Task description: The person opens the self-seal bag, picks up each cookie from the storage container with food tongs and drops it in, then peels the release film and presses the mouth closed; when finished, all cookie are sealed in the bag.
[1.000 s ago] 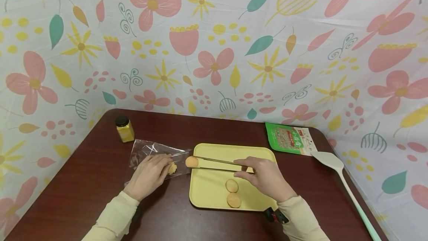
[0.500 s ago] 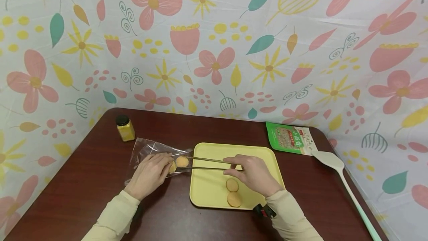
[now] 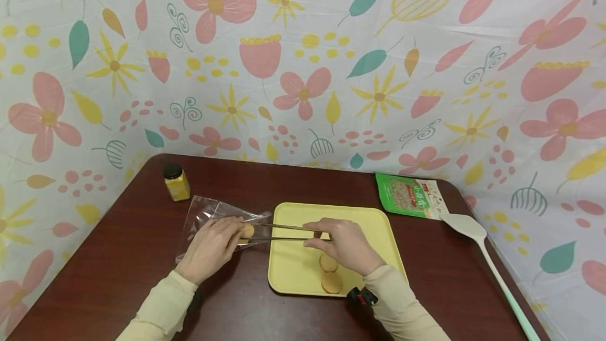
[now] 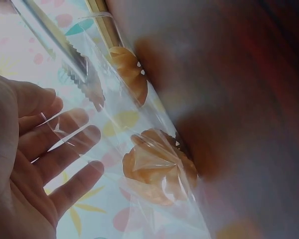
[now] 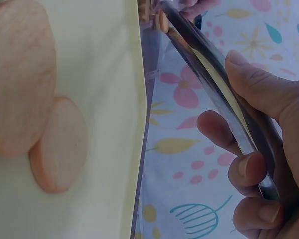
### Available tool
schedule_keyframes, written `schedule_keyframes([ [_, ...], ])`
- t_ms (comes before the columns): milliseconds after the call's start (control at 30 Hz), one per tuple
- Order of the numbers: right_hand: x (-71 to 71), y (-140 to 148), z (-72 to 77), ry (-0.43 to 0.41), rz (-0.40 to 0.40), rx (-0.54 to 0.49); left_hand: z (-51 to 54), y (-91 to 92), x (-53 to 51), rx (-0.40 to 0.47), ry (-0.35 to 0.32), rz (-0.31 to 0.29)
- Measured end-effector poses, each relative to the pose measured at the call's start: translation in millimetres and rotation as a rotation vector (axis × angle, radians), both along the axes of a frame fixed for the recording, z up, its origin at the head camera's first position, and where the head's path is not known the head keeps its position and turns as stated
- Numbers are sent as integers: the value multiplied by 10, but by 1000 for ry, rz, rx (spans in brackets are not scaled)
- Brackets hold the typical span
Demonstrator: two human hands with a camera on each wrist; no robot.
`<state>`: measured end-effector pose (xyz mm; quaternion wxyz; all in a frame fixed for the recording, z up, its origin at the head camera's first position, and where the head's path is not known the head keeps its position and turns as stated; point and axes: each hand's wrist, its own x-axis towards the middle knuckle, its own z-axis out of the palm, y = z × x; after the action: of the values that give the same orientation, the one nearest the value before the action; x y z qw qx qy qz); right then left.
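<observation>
My left hand (image 3: 214, 246) pinches the edge of a clear plastic bag (image 4: 132, 124) between thumb and index finger, the other fingers spread behind the film. Inside lies a ridged golden biscuit (image 4: 159, 167). My right hand (image 3: 342, 243) grips metal tongs (image 3: 286, 227), which reach left over the tray's edge into the bag's mouth. Near the tong tips is a round biscuit (image 3: 247, 230), partly behind my left fingers; whether the tongs still clamp it I cannot tell. A smaller biscuit (image 3: 329, 263) and a larger biscuit (image 3: 332, 282) lie touching on the yellow tray (image 3: 284, 283).
A black-lidded jar of yellow contents (image 3: 177, 183) stands at the back left. At the back right lies a green and white packet (image 3: 411, 196), with a white spatula (image 3: 470, 227) along the right side. Patterned cloth (image 3: 303, 57) hangs behind the dark table (image 3: 251, 304).
The right hand and tongs have moved left, carrying the round biscuit from the tray's left edge into the bag's mouth. The left hand has stayed in place.
</observation>
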<state>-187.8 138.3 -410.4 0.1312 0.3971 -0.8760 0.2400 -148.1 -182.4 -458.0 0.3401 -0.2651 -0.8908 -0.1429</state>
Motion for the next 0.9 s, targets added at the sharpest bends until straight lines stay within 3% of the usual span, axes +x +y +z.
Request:
schedule_keyframes([
  [900,-12,-300,-86,-24,18,-3,22,-5,0,19,2,-33],
])
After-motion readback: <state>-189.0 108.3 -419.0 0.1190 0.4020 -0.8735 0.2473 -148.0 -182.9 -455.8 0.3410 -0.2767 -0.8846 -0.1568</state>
